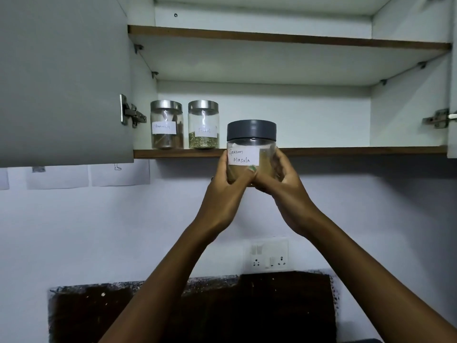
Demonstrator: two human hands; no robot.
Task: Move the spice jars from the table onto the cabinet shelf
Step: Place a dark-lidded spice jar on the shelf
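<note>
Up at the front edge of the lower cabinet shelf, both hands clasp one clear jar with a dark grey lid and a paper label reading "Garam Masala". The left hand wraps the jar's left side and base, its thumb across the front under the label; the right hand cups the right side. The jar is upright, its lid above the shelf's brown edge and its base below it. Left of the hands, two steel-lidded jars, and, stand side by side on the shelf, close together. Right of the hands the shelf runs bare to the far wall. The open door hangs well to the left.
</note>
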